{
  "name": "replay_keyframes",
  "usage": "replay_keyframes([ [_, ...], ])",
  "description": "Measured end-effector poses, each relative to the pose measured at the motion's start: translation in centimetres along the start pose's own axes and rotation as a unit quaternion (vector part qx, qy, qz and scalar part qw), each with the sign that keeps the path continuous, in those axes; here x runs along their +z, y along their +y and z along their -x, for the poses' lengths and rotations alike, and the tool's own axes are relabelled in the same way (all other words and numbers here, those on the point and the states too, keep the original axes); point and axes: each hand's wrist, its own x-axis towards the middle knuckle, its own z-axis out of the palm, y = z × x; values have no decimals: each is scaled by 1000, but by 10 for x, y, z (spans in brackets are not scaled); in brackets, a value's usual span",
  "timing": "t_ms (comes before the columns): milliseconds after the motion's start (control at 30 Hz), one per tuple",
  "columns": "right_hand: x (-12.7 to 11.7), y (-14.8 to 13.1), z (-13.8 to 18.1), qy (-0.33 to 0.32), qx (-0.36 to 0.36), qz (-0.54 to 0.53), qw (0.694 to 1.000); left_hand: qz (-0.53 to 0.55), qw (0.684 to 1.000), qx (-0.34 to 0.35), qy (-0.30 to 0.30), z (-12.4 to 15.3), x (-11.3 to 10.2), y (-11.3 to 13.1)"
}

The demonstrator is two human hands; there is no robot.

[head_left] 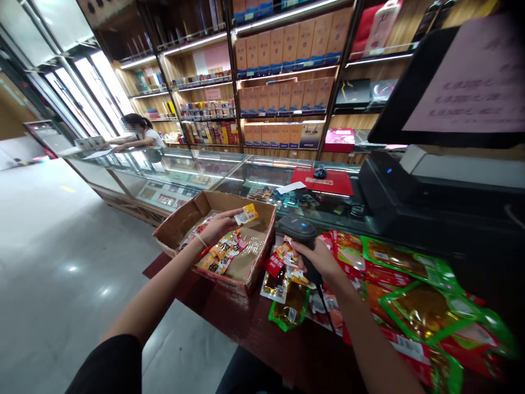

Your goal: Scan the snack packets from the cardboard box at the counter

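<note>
My left hand [221, 226] pinches a small yellow and white snack packet [247, 214] by its edge, above the open cardboard box [256, 262]. Inside the box lie several small orange and pink packets [223, 250]. My right hand [318, 258] is wrapped around the handle of a black barcode scanner [298, 226], whose head points towards the box. Below the scanner, a loose heap of packets covers the counter, among them a red packet [274, 265] and a green-edged packet [290, 306]. The scanner's cable hangs down past my right wrist.
Large green and red snack bags [426, 306] are piled at the right, below a black register with a screen [447, 87]. A mouse [320, 173] rests on a red mat [340, 184] on the glass counter. A person [141, 134] leans on the far counter.
</note>
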Motion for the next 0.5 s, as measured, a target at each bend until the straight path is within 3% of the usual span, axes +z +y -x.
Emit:
replay_keyframes([
  [267,-33,-3,27,43,-9,61,997,-76,994,76,-32,-19,55,5],
  [500,-67,-12,69,108,-2,86,990,-70,990,81,-91,-37,119,-9],
])
